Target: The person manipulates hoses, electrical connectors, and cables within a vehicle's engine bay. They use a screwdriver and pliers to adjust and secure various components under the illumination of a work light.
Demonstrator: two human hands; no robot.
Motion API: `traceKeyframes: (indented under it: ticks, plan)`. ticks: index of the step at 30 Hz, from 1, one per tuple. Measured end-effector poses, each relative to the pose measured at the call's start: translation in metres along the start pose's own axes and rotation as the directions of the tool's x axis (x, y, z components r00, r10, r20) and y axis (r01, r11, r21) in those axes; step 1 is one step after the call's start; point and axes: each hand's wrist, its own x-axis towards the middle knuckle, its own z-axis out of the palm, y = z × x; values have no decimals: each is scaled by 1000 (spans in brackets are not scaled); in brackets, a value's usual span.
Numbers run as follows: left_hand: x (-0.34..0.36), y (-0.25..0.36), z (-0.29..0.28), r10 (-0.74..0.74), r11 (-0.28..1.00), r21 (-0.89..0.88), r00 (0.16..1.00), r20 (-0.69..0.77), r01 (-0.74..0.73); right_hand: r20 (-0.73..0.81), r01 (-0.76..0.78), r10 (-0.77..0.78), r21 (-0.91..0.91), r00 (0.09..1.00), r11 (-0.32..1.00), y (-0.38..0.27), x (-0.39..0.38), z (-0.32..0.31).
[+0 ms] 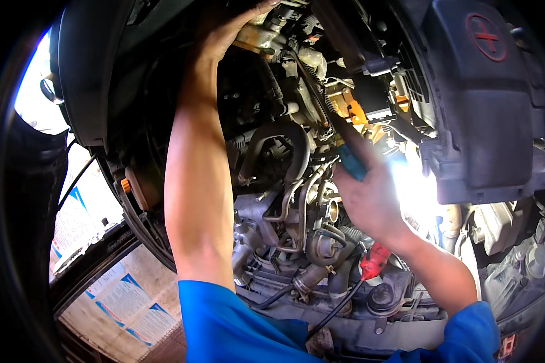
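Observation:
My left hand (239, 23) reaches to the far side of the engine bay. One stretched-out digit shows beside a pale metal engine part (261, 39); the upper edge cuts off the rest of the hand. Over the engine's right side, my right hand (369, 196) is closed round a teal handle (352, 162). The far end of what it holds is lost among dark parts. Just beyond lies an orange-yellow bracket (352, 109). A curved black hose (278, 130) runs between my arms. Nearer than my right hand is a red plastic piece (375, 261) with a black cable.
A black box cover (481, 103) with a red plus mark stands on the right. Strong light glares beside my right wrist. At the left sits a reservoir with an orange cap (125, 186). Printed sheets (124, 296) lie on the floor past the car's edge.

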Motion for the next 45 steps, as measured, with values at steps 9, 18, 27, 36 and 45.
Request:
traceKeyframes:
  ticks: [9, 18, 27, 36, 45]
  plan:
    - [4, -15, -3, -31, 993, -114, 999, 17, 33, 126, -128, 122, 46, 985, 991, -59, 9, -2]
    - [-3, 7, 12, -121, 987, -110, 991, -58, 114, 19, -149, 148, 218, 989, 965, -60, 8, 19]
    - [-9, 13, 10, 239, 971, 39, 968, -79, -237, 119, 270, -243, -478, 963, 836, 18, 3, -22]
    - [-4, 11, 2, 296, 953, -82, 954, 45, -291, 185, 450, -422, -541, 887, 711, 84, 22, -43]
    - [-1, -8, -2, 195, 980, 55, 980, -32, -193, 112, 228, -206, -254, 972, 940, 16, 16, -26]
